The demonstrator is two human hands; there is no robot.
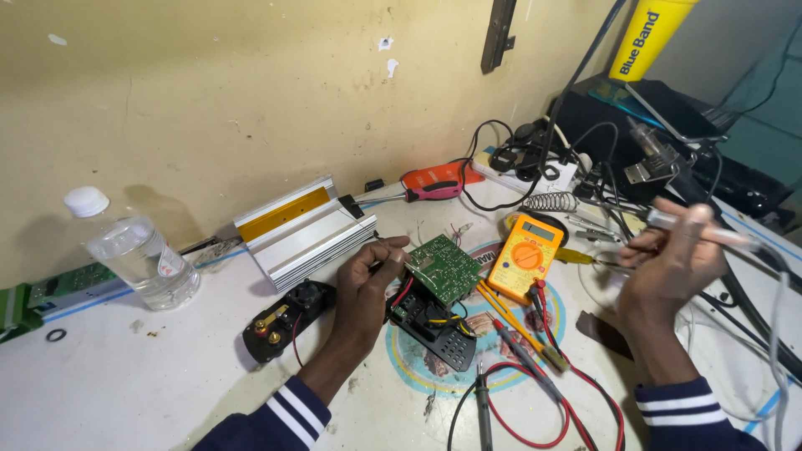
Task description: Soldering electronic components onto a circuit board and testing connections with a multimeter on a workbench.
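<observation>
Your left hand point(372, 271) pinching the tilted green circuit board point(444, 267) in its grip, your right hand point(668, 259) raised, clenched around a blurred soldering iron point(710, 234), its tip indistinct

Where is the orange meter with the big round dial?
In the head view, the orange meter lies on the white table, right of centre, just right of the green circuit board at the left hand and left of the right hand.

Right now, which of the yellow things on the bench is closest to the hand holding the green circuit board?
The yellow multimeter with the round dial lies just beside the green circuit board held by the left hand. The yellow tube stands far off in the corner.
</observation>
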